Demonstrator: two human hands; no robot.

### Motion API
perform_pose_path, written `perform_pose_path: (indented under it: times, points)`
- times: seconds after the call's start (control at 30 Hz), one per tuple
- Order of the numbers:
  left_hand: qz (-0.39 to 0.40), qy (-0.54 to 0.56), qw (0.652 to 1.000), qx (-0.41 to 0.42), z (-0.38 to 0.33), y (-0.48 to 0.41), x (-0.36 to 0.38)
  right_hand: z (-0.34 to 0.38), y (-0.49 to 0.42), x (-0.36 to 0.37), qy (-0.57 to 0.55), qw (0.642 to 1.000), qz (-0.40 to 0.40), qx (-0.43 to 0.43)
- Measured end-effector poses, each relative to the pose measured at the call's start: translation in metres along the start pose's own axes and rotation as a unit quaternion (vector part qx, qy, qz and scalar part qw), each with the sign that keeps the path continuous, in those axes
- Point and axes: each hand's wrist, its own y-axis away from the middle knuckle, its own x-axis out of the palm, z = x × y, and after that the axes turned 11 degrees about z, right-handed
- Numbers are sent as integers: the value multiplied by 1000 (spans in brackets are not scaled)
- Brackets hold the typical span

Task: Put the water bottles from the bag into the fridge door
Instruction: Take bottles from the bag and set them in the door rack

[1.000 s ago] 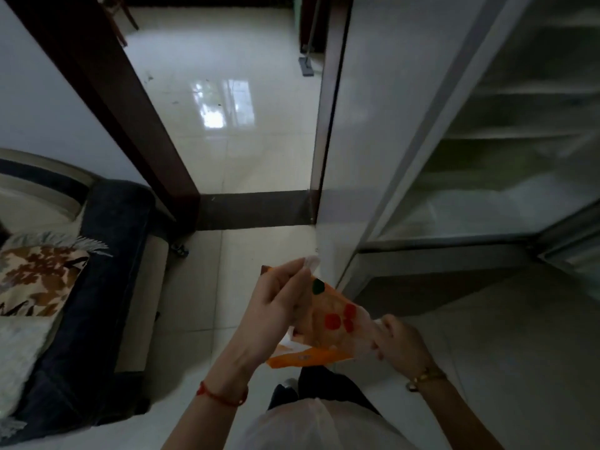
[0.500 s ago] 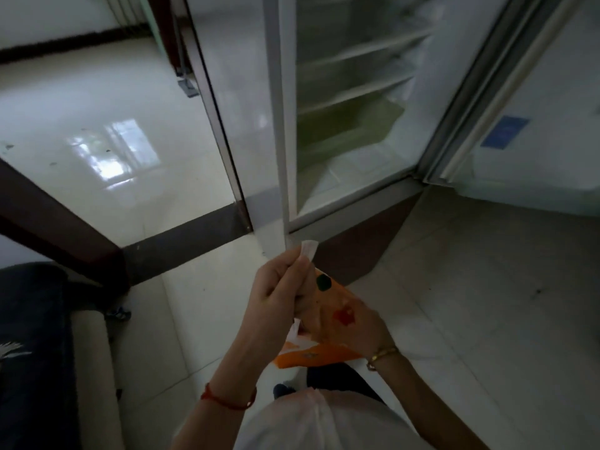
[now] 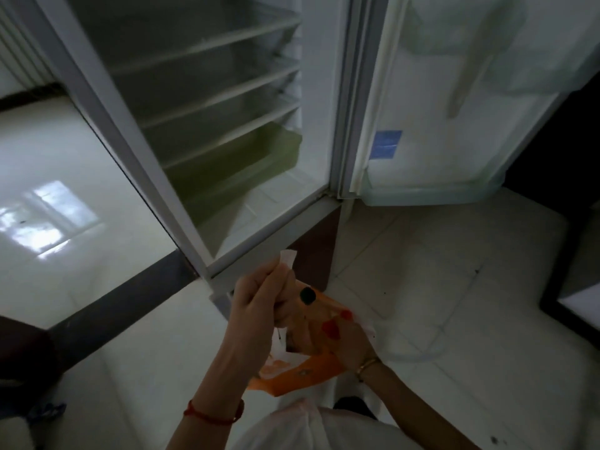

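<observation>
I stand before an open fridge [image 3: 207, 131] with bare glass shelves and a greenish drawer at the bottom. Its door [image 3: 438, 125] swings open to the right, with a pale bin along its lower edge [image 3: 428, 198] and a blue sticker. My left hand [image 3: 259, 306] pinches the white handle of an orange and white plastic bag [image 3: 311, 368] with red and dark dots, holding it up. My right hand [image 3: 349, 341] is pushed into the bag's mouth, its fingers hidden by the plastic. No water bottle shows.
Glossy pale floor tiles [image 3: 438, 287] spread out below the door. A dark threshold strip [image 3: 123, 297] runs left of the fridge base. A dark piece of furniture [image 3: 571, 287] stands at the right edge, and part of a dark sofa [image 3: 19, 358] at the lower left.
My view has swung right and up, bringing the fridge interior and door into sight. My right hand has gone deeper into the bag while the left keeps the handle raised.
</observation>
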Motion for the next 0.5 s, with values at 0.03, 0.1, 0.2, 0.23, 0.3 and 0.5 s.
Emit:
perform_pose_path:
  times: [0.03,0.1,0.2,0.23,0.3,0.5]
  points:
    - [-7,-2,1000,1,2,-7,7,-5,-1,-11,10,1000,-11,-15]
    - [-28,-22,999,3,6,-22,19,-17,-5,-29,36,998,-18,-44]
    - [-67,-29,997,12,10,-44,42,-49,-26,-55,57,994,-29,-93]
    - [-73,-25,997,19,11,-52,50,-54,-29,-67,55,991,-43,-110]
    - [-77,-22,996,33,14,-67,67,-59,-31,-93,53,987,-70,-133]
    - [-62,-11,996,63,21,-114,105,-60,-23,-173,68,968,-125,-205]
